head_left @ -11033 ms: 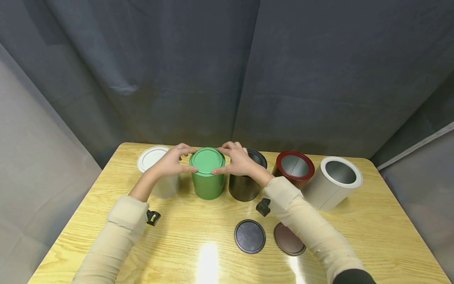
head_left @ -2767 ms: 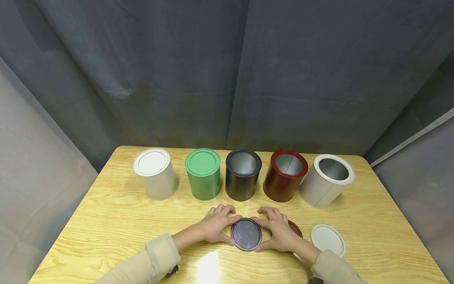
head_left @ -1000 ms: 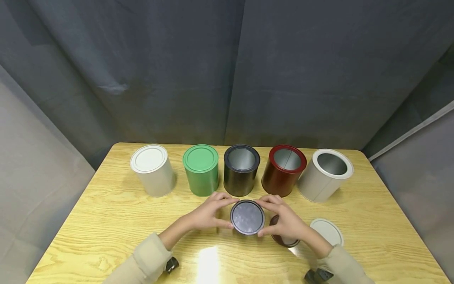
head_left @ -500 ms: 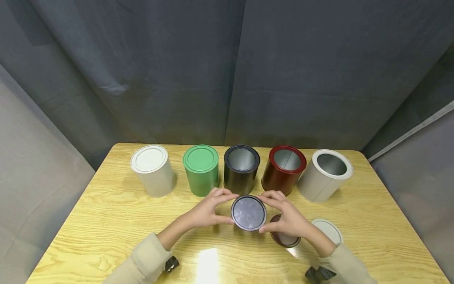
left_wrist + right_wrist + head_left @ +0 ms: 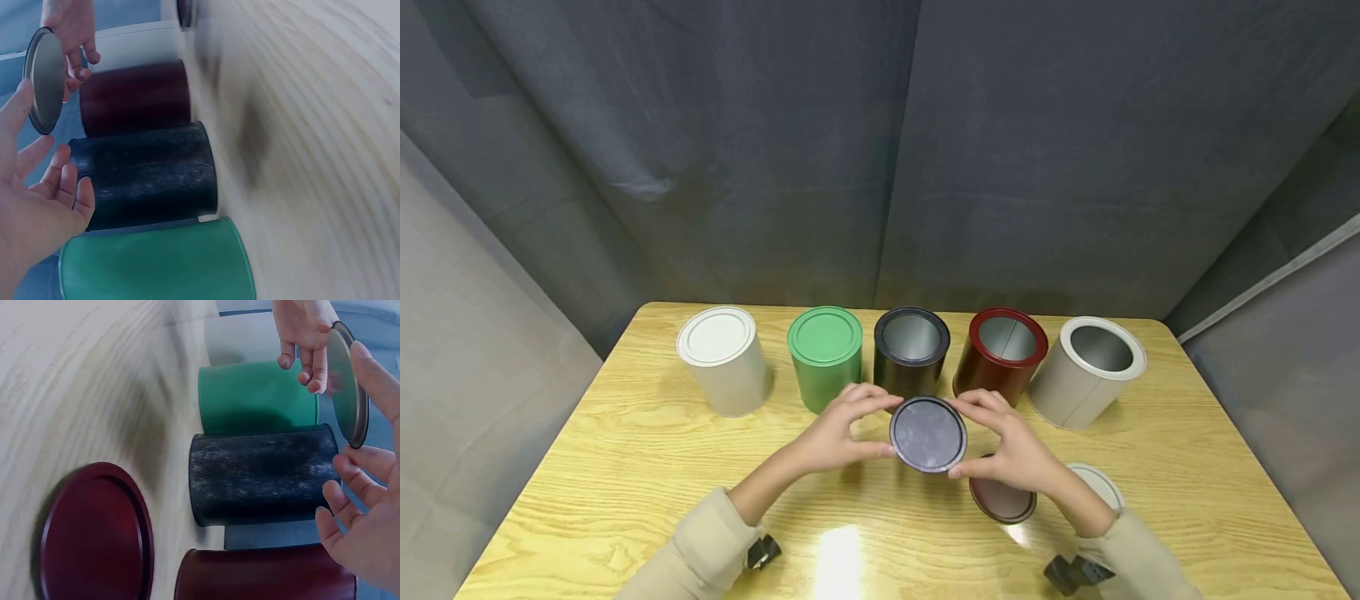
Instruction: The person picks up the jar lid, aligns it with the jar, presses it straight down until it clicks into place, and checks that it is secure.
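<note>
Both grips lifted black lid (image 5: pixel 928 434) higher.

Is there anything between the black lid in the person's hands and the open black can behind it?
Nothing visible. Both hands, left hand and right hand, hold the black lid above the table, just in front of the open black can. The gap between them looks free, and the can's mouth is uncovered.

A curtained recording booth: grey drapes (image 5: pixel 880 150) enclose one wooden table (image 5: pixel 625 467).
</note>
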Demonstrator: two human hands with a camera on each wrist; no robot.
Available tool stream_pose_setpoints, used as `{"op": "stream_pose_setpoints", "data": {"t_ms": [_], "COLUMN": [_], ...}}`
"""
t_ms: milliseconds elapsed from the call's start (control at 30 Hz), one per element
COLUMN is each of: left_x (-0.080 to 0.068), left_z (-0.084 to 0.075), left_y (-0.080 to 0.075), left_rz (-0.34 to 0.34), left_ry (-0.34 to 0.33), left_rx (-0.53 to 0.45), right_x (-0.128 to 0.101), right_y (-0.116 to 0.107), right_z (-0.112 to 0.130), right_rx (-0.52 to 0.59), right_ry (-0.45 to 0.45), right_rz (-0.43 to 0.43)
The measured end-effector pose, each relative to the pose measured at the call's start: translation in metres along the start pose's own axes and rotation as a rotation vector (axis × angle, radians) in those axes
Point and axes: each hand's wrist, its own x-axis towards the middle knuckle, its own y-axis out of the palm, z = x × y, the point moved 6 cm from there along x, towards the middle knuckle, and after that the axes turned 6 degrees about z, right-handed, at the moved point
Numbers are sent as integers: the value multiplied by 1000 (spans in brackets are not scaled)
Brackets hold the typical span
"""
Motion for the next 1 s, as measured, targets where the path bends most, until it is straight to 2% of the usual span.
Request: {"op": "stream_pose_setpoints", "data": {"t_ms": [133,333,700,1000], "left_x": [2,6,19,29], "left_z": [-5,-10,-20,-23], "left_y": [-8,-17,-33,-43], "left_rz": [-63,-103,-127,-130], "left_ry": [22,38,55,51], "left_rx": [-18,7,48,76], "right_x": [3,9,23,36], "right_y": [-6,-14,-30,-37], "right_z": [2,4,15,14], "right_rx": [7,-1,6,-29], "right_ry": [-6,-7,-38,-10], "right_rz": [-29,-62,-141,-139]}}
